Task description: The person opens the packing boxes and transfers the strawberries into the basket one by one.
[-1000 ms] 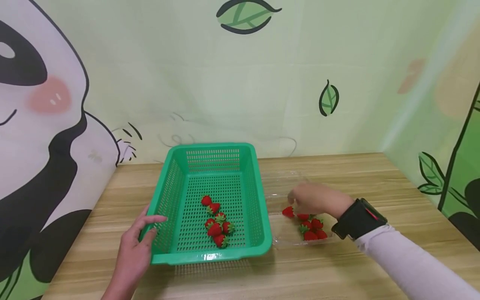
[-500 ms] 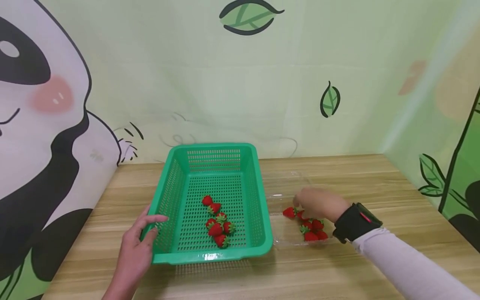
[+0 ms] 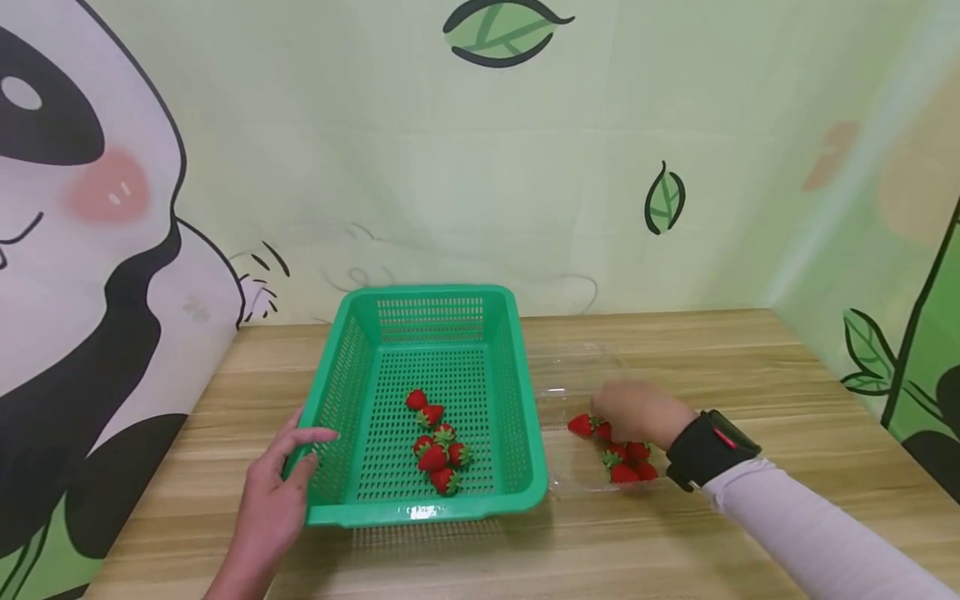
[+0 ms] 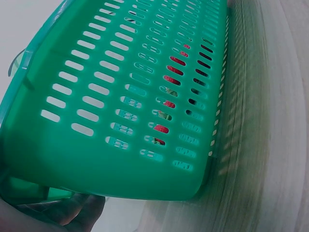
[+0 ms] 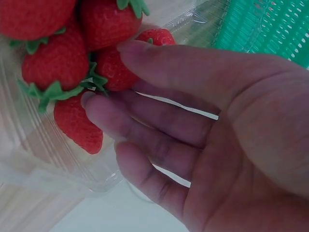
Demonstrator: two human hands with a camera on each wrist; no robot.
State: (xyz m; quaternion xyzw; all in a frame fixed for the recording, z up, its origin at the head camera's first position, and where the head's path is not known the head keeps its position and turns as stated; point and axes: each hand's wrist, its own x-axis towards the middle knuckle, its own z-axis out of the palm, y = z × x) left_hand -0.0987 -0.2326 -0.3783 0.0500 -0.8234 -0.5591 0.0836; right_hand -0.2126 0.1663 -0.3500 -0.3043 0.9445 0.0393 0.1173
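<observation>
A green perforated plastic basket (image 3: pixel 480 502) stands on the table, with several red strawberries (image 3: pixel 432 457) with green leafy tops on its floor. My left hand (image 3: pixel 273 492) grips its left rim, one finger reaching over the inner side; through the holes in the left wrist view the strawberries show red. To the right lies a clear plastic box (image 3: pixel 570 479) with several more strawberries (image 3: pixel 624 473). Over that box is my right hand (image 3: pixel 637 410). In the right wrist view its thumb and fingers pinch a strawberry (image 5: pixel 113 72), while another fingertip meets the strawberry (image 5: pixel 79 121) below it.
Behind the strawberries, the box's clear lid (image 3: pixel 573 367) lies folded back, close to the basket's right wall. A wooden table (image 3: pixel 705 358) bears everything. A printed cloth backdrop (image 3: pixel 420 183) rises at its back edge and along the sides.
The right hand has shifted slightly right and lower over the strawberries in the clear box. The left hand keeps its place on the basket; the basket's strawberries lie as before.
</observation>
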